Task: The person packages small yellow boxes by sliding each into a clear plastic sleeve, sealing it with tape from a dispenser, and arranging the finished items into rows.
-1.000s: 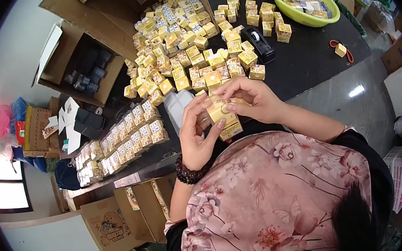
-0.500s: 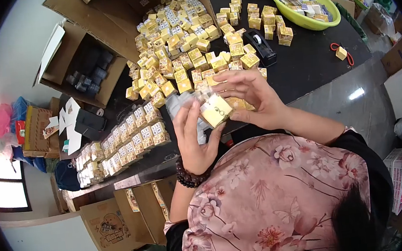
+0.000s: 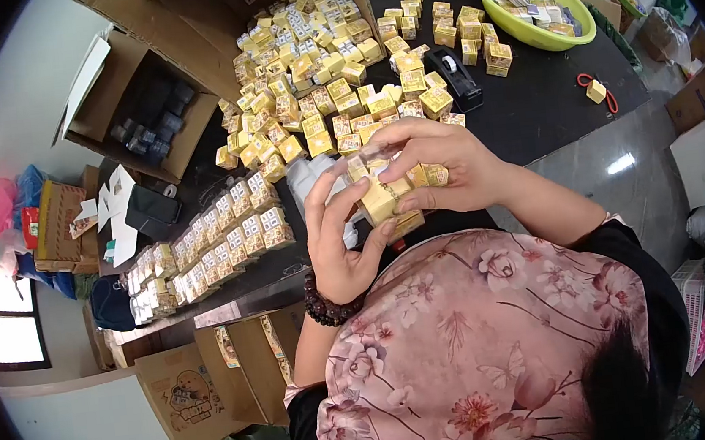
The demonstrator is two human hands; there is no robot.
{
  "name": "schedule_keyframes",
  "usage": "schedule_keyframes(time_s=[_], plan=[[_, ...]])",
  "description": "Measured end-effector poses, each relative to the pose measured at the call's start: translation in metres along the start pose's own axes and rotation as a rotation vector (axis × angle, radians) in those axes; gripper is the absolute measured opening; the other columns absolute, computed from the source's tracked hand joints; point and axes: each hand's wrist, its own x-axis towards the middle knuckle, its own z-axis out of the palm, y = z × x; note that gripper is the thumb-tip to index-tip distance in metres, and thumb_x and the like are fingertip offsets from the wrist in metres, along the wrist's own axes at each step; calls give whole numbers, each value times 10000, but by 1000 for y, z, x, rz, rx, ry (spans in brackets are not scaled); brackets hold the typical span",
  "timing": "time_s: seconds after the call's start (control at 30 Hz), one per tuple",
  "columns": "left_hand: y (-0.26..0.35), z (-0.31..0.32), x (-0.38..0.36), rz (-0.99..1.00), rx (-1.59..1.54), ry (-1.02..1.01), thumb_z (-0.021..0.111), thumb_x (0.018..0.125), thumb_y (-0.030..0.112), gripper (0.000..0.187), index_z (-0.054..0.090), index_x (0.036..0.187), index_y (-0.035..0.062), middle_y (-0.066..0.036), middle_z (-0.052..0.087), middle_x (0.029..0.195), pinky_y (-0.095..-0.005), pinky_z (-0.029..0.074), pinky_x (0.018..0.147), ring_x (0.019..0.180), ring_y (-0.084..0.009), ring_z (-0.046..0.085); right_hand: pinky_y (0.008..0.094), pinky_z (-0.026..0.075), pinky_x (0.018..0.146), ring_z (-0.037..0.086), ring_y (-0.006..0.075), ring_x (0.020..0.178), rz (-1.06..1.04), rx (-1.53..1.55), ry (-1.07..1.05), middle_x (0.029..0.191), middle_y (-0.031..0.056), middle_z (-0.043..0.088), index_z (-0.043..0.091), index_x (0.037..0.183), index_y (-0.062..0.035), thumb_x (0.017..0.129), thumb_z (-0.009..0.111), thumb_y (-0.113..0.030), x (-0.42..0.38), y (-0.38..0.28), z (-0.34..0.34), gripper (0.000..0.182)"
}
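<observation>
A small yellow box, with what looks like clear plastic around it, is held up over the table's near edge. My left hand grips it from the left, thumb below and fingers along its side. On the right, my right hand has its thumb and fingertips pressed on the same box. The fingers hide part of its faces. Behind my left fingers lies some crumpled translucent plastic. More yellow boxes lie just beyond my hands.
A large cardboard carton spills yellow boxes onto the black table. Wrapped boxes stand in rows at the left. A black tape dispenser, green basin and red-handled scissors are to the right.
My right fingers have come down from above and closed on the box. The box has turned, so its broad yellow face shows less. The view has shifted slightly.
</observation>
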Motion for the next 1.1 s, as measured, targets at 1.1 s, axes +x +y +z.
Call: schedule_keyframes(time_s=[1.1], plan=[[-19, 15, -8, -328, -374, -10, 591, 887, -68, 282, 547, 1155, 7, -109, 481, 1281, -254, 501, 883, 1091, -151, 559, 328, 468, 900, 579, 228, 1073, 379, -339, 326, 1148, 110, 590, 620, 1185, -37, 913, 630, -140, -62, 57, -9, 292]])
